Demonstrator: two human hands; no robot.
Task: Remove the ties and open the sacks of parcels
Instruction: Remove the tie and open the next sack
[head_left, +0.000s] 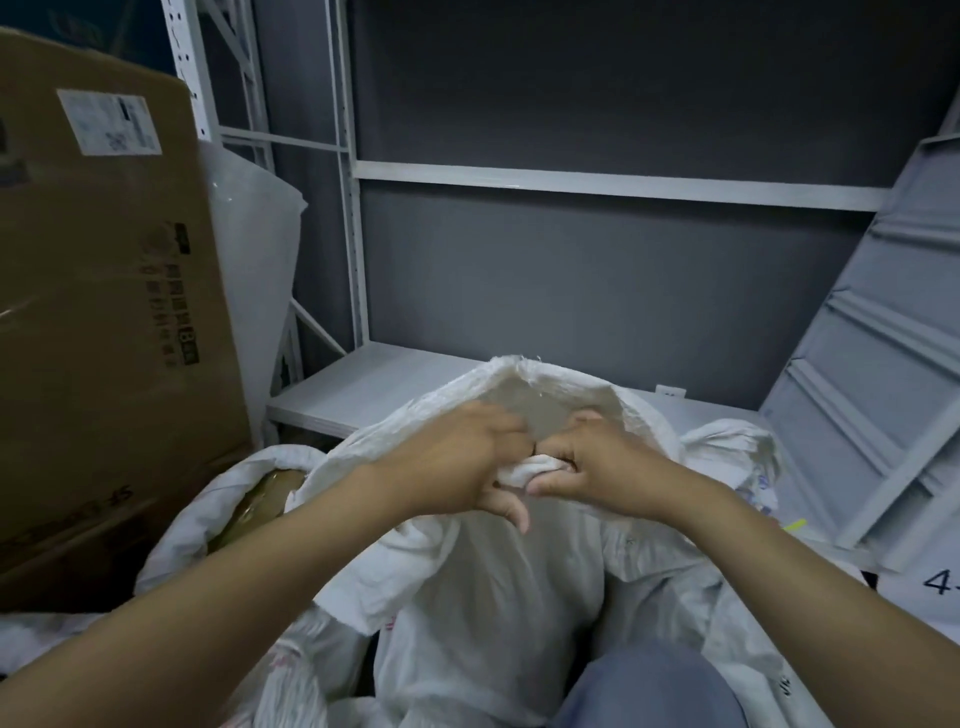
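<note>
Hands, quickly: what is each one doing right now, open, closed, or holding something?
Left hand: grips the bunched neck of the white sack.
Right hand: grips that same neck.

One camera only, worn on my head. Faces forward and down, along my forearms. Wide angle; straight edges bow near frame borders. Left hand (457, 460) and right hand (597, 462) land mid-frame, close to lens. Sack (493, 597) fills lower centre, right beneath me. Shelving (571, 182) stands beyond, facing me; cardboard box (104, 312) crowds left edge.
</note>
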